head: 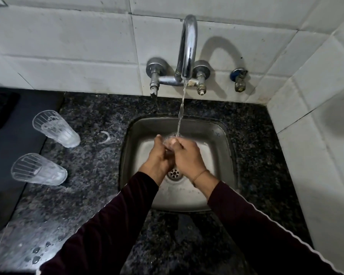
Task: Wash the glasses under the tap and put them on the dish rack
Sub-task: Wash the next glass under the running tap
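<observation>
The tap (188, 46) is polished chrome metal, while the sink (216, 135) is brushed steel with a duller sheen. The tabletop (91, 195) is speckled dark granite, glossy and wet; two ribbed clear glasses (56, 129) (39, 169) stand before matt white wall tiles (68, 46).

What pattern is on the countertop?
Black granite with grey-white speckles, countertop; head view, the only one.

one clear glass (170, 142) sits upright under the running tap (188, 46); two ribbed glasses (56, 129) (38, 169) stand on the counter's left.
</observation>
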